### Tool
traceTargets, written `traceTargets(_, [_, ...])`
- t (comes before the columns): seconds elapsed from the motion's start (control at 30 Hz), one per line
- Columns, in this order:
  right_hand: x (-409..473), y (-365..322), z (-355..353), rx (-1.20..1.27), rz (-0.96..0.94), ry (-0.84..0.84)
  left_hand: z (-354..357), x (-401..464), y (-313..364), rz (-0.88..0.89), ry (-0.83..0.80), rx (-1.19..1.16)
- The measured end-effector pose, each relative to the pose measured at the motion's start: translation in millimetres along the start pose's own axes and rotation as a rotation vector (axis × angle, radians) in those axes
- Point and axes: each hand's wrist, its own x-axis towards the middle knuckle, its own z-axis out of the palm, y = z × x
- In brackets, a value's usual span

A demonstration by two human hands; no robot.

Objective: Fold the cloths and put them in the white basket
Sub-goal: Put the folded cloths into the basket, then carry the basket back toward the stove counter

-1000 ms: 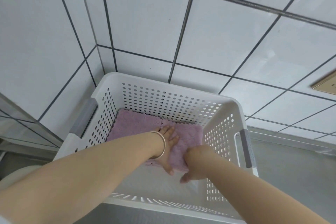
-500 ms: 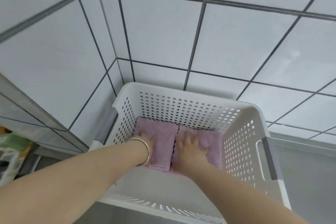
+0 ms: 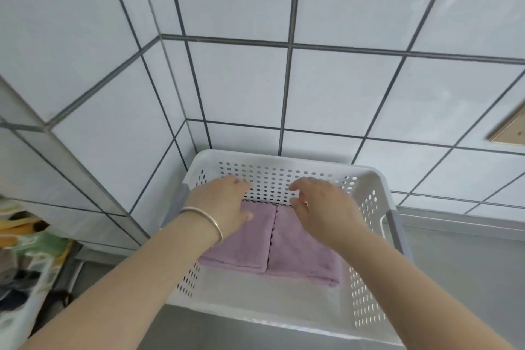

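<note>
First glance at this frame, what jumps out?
Two folded purple cloths, the left cloth and the right cloth, lie side by side on the floor of the white basket, pushed toward its far wall. The left hand, a bangle on its wrist, and the right hand hover open just above them, holding nothing. The basket sits in a corner of white tiled wall.

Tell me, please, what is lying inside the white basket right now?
Two folded purple cloths, the left cloth and the right cloth, lie side by side on the floor of the white basket, against its far wall. The forearms cover their outer edges; the near floor shows bare.
</note>
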Motion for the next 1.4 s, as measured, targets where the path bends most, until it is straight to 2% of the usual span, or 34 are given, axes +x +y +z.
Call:
traceTargets(0.03, [-8, 3, -6, 0.015, -0.060, 0.231, -7, -12, -1, -0.012, 0.156, -0.091])
traceTargets(0.1, [-24, 14, -14, 0.006, -0.137, 0.558, -11, -31, -8, -0.045, 0.431, -0.247])
traceTargets(0.17, [-37, 31, -13, -0.035, -0.067, 0.647, -4, -44, -21, -0.124, 0.517, -0.330])
traceTargets(0.23, [-50, 42, -9, -0.073, 0.141, 0.593, 6, -51, -33, -0.225, 0.453, -0.392])
traceTargets(0.3, [-60, 52, -4, -0.038, 0.427, 0.431, 12, -55, -42, -0.306, 0.304, -0.426])
traceTargets(0.37, [-69, 59, -3, 0.165, 0.616, 0.283, 18, -56, -46, -0.318, 0.178, -0.440])
traceTargets(0.43, [-71, 70, 0, 0.472, 0.730, 0.258, 21, -59, -46, -0.322, 0.153, -0.442])
traceTargets(0.53, [-63, 76, -5, 0.763, 0.860, 0.224, 19, -60, -47, -0.395, 0.133, -0.473])
traceTargets(0.6, [-56, 76, -8, 0.856, 0.885, 0.142, 19, -52, -51, -0.416, 0.141, -0.440])
traceTargets(0.67, [-60, 73, -12, 0.784, 0.875, 0.063, 15, -50, -52, -0.433, 0.132, -0.400])
traceTargets(0.73, [-73, 74, -14, 0.718, 0.863, 0.058, 18, -51, -49, -0.438, 0.102, -0.429])
traceTargets(0.8, [-89, 82, -18, 0.772, 0.854, 0.078, 18, -59, -43, -0.419, 0.110, -0.496])
traceTargets(0.9, [-112, 99, -33, 0.811, 0.871, 0.074, 10, -73, -26, -0.356, 0.137, -0.730])
traceTargets(1.1, [-184, 129, -64, 0.682, 0.902, 0.049, -2, -98, 30, -0.301, 0.057, -1.149])
traceTargets(1.2, [-218, 137, -71, 0.699, 0.961, 0.087, 2, -97, 47, -0.248, 0.002, -1.172])
traceTargets(1.4, [-296, 124, -59, 0.864, 1.142, 0.243, 22, -95, 67, -0.063, -0.034, -1.038])
